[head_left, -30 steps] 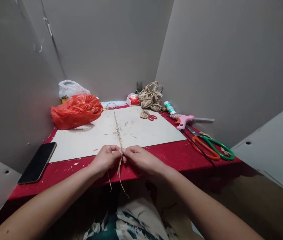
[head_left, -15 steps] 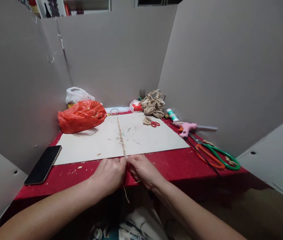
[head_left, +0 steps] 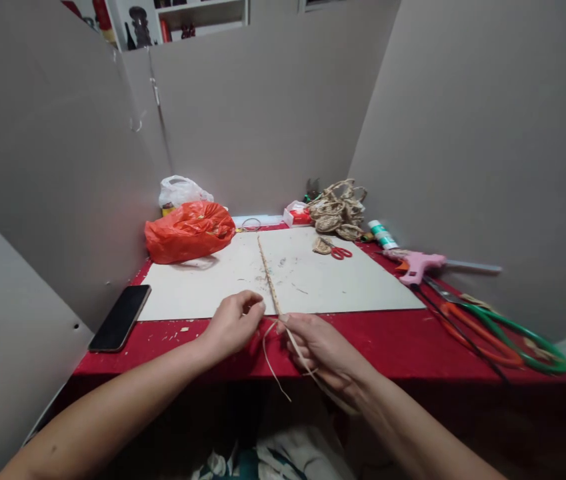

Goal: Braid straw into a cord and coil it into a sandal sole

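A thin braided straw cord [head_left: 269, 277] runs lengthwise across the white board toward me. My right hand [head_left: 325, 350] pinches its near end between thumb and forefinger just past the board's front edge. Loose straw strands [head_left: 269, 363] hang from that end, one curling below the board and another passing over the right fingers. Just left of the cord's end, my left hand [head_left: 235, 323] is closed, its thumb and curled fingers drawn together; whatever is between the fingertips is too small to make out.
A phone [head_left: 120, 319] lies left, near an orange plastic bag [head_left: 190, 232]. Small red-handled scissors [head_left: 340, 253] and coiled rope [head_left: 337, 210] are at the back right. A pink glue gun [head_left: 417, 265] and large shears [head_left: 507, 337] lie on the red cloth [head_left: 363, 340].
My left hand has moved off the cord's end to the left. My right hand still pinches the cord, and the loose strands now show. The view has shifted left.
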{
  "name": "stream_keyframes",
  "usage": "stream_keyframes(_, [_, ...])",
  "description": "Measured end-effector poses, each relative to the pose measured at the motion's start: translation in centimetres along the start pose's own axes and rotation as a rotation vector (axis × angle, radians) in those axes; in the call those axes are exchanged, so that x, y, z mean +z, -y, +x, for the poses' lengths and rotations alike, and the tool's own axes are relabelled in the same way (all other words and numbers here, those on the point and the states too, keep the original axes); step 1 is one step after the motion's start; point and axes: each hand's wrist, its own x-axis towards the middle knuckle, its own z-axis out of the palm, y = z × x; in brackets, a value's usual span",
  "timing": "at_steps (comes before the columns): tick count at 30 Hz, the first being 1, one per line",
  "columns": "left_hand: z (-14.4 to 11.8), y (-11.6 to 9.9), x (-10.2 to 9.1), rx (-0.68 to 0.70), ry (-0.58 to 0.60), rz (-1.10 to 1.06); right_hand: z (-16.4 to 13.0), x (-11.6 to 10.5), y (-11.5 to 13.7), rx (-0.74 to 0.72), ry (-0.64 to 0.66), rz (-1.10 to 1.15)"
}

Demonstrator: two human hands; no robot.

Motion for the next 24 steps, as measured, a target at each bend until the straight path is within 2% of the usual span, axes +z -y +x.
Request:
stream_keyframes(3, [1.3, 0.4, 1.3, -0.226, 0.254, -0.324, 0.1, 0.1, 0.1, 0.003, 0.012, -0.033])
stream_keyframes(6, [1.4, 0.5, 2.2, -0.34, 0.39, -0.412, 0.0, -0.1, 0.3, 0.015, 0.019, -0.078])
stream_keyframes(11, [0.9, 0.9, 1.5, -0.173, 0.35, -0.259, -0.3, -0.5, 0.6, 0.045, 0.016, -0.209])
stream_keyframes(14, [0.9, 1.0, 0.9, -0.121, 0.345, -0.254, -0.3, -0.6, 0.9, -0.055, 0.009, -0.466])
stream_keyframes(17, [1.0, 0.9, 0.7, -0.245, 0.387, -0.344, -0.1, -0.6, 1.0, -0.268, -0.025, -0.877])
stream_keyframes(19, [1.1, 1.0, 0.9, -0.364, 0.412, -0.409, -0.2, -0.5, 1.1, -0.347, -0.085, -1.144])
stream_keyframes(21, [1.2, 1.2, 1.1, -0.421, 0.42, -0.453, -0.5, -0.4, 1.0, -0.343, -0.166, -1.36])
stream_keyframes(24, [1.3, 1.4, 1.6, -0.452, 0.401, -0.459, -1.2, -0.3, 1.1, -0.292, -0.222, -1.559])
